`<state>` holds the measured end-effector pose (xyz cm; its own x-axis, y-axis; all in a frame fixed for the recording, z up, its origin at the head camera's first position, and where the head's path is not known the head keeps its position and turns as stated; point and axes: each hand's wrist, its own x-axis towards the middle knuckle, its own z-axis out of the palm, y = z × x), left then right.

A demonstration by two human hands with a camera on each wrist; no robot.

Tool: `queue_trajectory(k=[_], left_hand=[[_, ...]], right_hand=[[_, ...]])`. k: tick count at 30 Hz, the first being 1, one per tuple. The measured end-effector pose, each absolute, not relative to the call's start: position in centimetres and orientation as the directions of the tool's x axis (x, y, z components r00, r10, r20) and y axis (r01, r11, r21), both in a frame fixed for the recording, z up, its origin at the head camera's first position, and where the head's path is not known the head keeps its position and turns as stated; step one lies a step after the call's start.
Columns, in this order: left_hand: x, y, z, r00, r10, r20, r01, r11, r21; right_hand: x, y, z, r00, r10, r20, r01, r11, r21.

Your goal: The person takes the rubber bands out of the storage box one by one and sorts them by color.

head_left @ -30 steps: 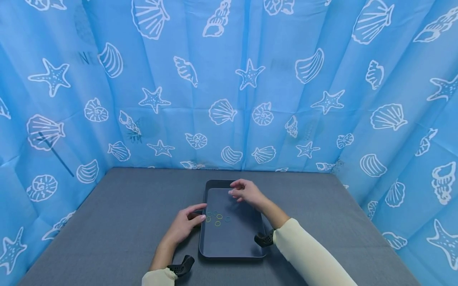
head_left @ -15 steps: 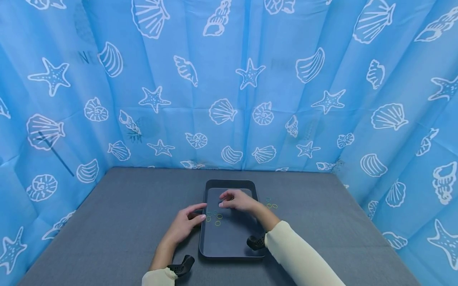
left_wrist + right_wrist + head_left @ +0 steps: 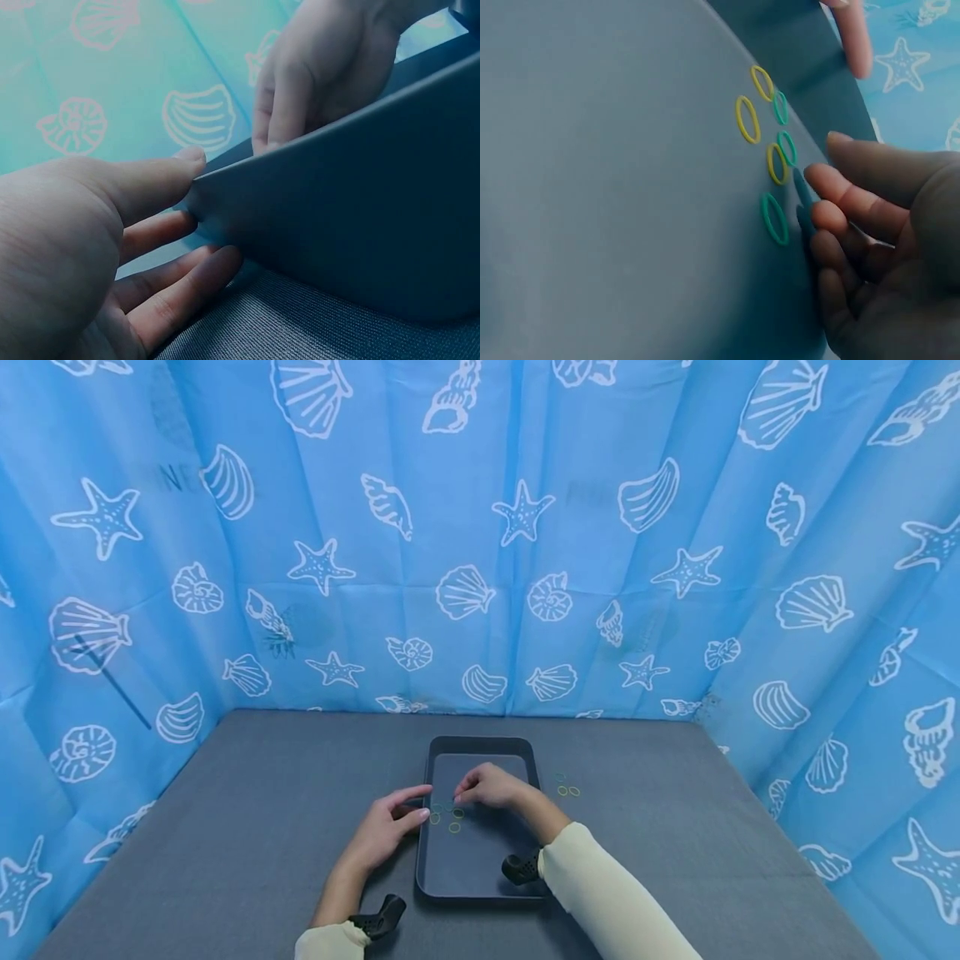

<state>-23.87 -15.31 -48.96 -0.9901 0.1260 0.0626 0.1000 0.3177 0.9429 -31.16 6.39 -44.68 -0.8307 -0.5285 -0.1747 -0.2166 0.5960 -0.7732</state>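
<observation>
A dark rectangular tray [image 3: 480, 906] lies on the table, with several small thin yellow and green bands inside, among them a yellow band [image 3: 747, 120] and a green band [image 3: 775, 219]. My left hand [image 3: 382, 828] touches the tray's left side. In the left wrist view its thumb is at the rim and the fingertips are by the outer wall. Over the tray, my right hand [image 3: 491, 787] reaches down close to the bands. Its thumb and bent fingers stand apart in the right wrist view, with nothing seen between them.
Right of the tray, on the grey table [image 3: 660, 860], lie a few more bands [image 3: 562, 791]. A blue curtain [image 3: 480, 543] with white shells and starfish surrounds the back and sides. Each wrist bears a black camera mount [image 3: 381, 918].
My right hand has moved left and down toward the bands in the tray. The bands on the table at right have come into view from behind that arm. The left hand stays put.
</observation>
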Motion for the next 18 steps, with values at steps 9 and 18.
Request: queue_trajectory(k=[9,18], left_hand=[[-23.86,-15.37,-49.01,-0.99,0.124,0.068,0.103,0.306,0.946],[-23.85,-15.29,-48.98,-0.99,0.124,0.064,0.101,0.322,0.941]], right_hand=[[-30.78,5.49,-44.92,-0.839,-0.509,-0.195,-0.206,0.628,-0.751],[-30.38,5.47,-44.94,-0.832,-0.514,-0.207,-0.216,0.645,-0.733]])
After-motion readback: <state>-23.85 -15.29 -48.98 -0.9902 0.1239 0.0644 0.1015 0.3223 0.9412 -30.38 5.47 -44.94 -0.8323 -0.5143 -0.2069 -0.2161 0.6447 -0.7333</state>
